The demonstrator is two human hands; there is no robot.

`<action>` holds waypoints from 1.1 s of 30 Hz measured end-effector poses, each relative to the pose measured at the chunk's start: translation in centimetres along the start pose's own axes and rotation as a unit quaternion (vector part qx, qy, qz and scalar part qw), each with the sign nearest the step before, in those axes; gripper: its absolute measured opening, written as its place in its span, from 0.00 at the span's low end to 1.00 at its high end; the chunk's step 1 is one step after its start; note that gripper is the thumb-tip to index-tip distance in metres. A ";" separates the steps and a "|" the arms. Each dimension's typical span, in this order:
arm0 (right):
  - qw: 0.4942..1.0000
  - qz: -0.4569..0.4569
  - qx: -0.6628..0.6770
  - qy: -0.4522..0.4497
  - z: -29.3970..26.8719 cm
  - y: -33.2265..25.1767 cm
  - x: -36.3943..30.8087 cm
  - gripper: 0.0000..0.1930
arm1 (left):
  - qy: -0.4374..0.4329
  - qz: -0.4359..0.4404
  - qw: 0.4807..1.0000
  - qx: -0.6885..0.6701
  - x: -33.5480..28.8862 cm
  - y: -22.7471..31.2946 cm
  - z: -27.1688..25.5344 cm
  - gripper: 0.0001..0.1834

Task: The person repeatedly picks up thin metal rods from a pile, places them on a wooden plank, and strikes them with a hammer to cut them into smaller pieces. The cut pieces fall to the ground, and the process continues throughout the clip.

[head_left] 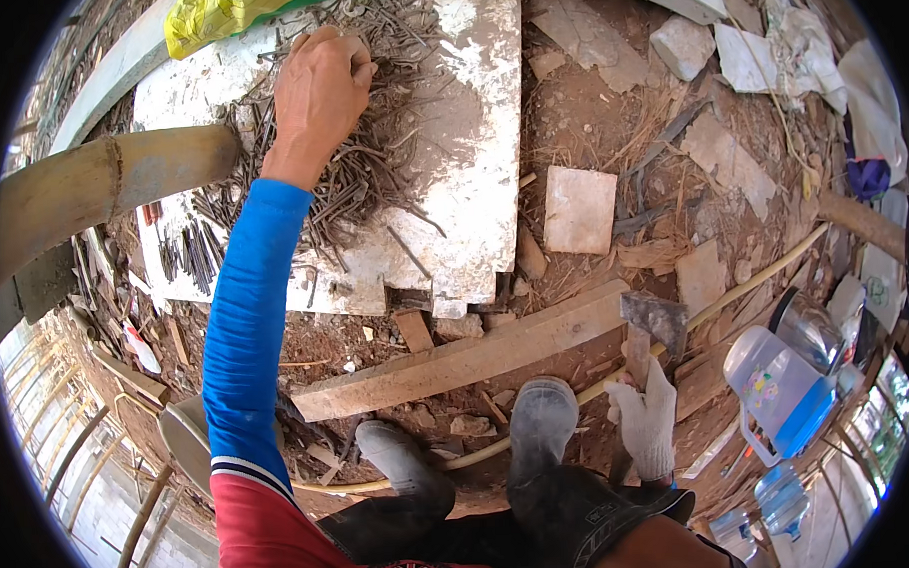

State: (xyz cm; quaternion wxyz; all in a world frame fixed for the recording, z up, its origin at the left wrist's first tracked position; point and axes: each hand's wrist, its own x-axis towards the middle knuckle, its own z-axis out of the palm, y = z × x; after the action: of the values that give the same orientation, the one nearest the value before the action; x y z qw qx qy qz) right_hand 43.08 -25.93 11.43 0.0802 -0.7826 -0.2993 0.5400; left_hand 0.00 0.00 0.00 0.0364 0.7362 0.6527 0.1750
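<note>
left fingers (pixel 360 65) — nails (pixel 347 203), right fingers (pixel 625 398) gripping hammer (pixel 655 319)

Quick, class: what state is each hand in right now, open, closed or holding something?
Left hand: fingers curled at the nail pile; grip cannot be told.
Right hand: gloved, closed on a hammer-like tool.

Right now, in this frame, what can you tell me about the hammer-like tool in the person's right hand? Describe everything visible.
The hammer-like tool has a dull grey, worn-looking head, apparently metal, which widens toward its right end. Its short visible stretch of handle is brown and looks wooden. The white-gloved right hand grips the handle below the head and hides part of it. The head sits by the right end of the wooden beam; whether they touch is unclear.
</note>
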 end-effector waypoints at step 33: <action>0.998 0.010 0.052 0.017 0.4 -0.9 0.0 0.13 | 0.010 0.015 0.999 -0.044 1.3 -2.1 -1.7 0.09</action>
State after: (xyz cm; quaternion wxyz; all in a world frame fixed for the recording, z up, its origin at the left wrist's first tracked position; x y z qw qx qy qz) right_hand 42.34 -25.27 11.66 0.1207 -0.7895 -0.2617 0.5418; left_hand -2.45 1.29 1.28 0.0595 0.7416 0.6339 0.2113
